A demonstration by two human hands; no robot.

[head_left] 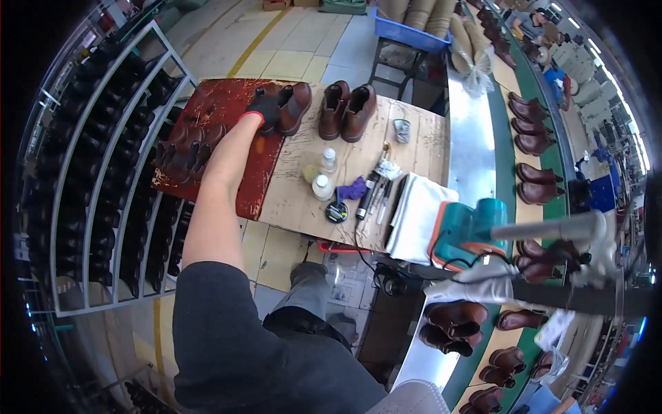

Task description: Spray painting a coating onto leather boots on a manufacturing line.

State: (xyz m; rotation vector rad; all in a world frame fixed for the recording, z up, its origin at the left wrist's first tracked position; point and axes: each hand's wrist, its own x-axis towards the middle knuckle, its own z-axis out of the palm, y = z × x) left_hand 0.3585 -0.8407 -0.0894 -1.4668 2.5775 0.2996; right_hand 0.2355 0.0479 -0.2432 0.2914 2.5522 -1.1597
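My left arm stretches forward over the table. My left hand [261, 112], in a black glove with a red cuff, is closed on a brown leather boot [269, 90] at the edge of a dark red board [238, 183]. Glove and boot blend together, so the exact grip of the fingers is hard to make out. Touching it on the right stands a second brown boot [295, 107]. Further right, another upright pair of brown boots [347, 110] stands on the bare wood. More dark brown shoes [187, 152] sit on the board to the left. My right hand is out of view.
White-capped bottles [322, 187], a purple cloth [352, 188], a round black tin [336, 212] and a black corded tool [368, 196] lie on the table [293, 196]. A teal machine [472, 231] stands right. Shoe racks [103, 172] fill the left; a conveyor [527, 155] carries shoes.
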